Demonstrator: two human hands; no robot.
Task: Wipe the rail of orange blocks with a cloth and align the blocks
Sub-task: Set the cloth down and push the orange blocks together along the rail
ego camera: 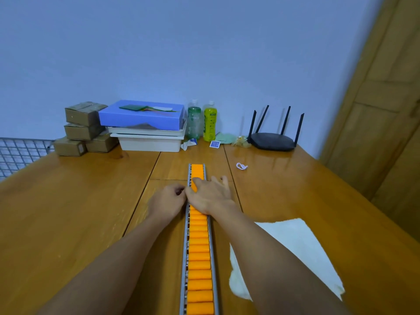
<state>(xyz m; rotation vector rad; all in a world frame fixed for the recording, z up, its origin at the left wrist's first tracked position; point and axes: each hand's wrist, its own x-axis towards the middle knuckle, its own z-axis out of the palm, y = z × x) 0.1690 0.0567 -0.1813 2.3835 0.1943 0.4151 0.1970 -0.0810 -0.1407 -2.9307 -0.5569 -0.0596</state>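
Wooden table (68,212) at a blue wall (159,53) holds two stacked white trays (147,142), a blue box (141,117) lying across the upper one, contents hidden. Both forearms stretch forward to the rail (184,258) of orange blocks (199,264) mid-table: right hand (209,194) flat, fingers spread on the blocks; left hand (167,201) curled against the rail's left side, grip unclear; the cloth (295,246) lies right of it.

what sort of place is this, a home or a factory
Probably a home or small office room: a wooden table against a plain wall carries a wifi router, two drink bottles and stacked cardboard boxes.
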